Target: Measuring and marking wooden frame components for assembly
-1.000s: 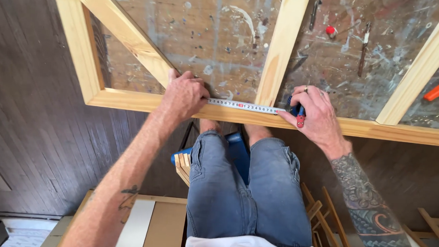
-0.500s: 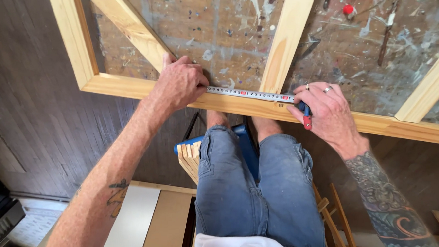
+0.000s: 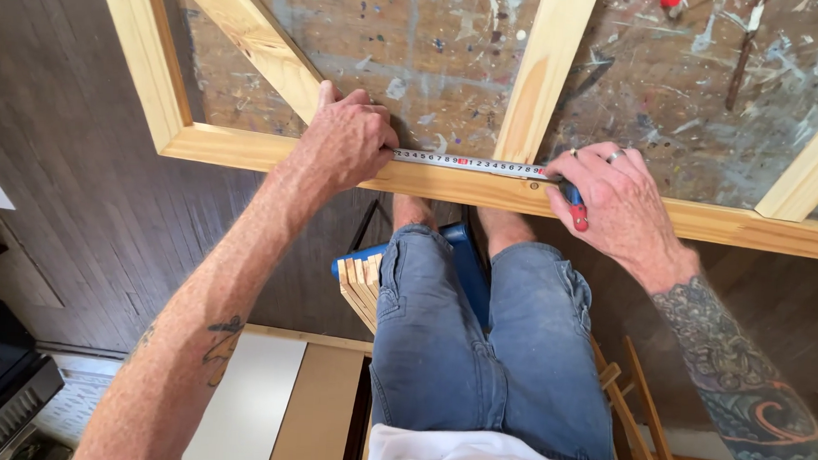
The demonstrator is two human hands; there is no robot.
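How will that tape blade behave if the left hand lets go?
The tape looks thin and springy, so it would probably snap back toward the right hand. The left hand pins its end on the frame; freed, it likely slides.

Tape measure [image 3: 472, 163] stretched flat along pale wooden frame [image 3: 247, 149].

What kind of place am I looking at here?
Probably a woodworking shop: a pale wooden frame lies on a paint-spattered bench, a tape measure is stretched along it, and cut wood strips sit below.
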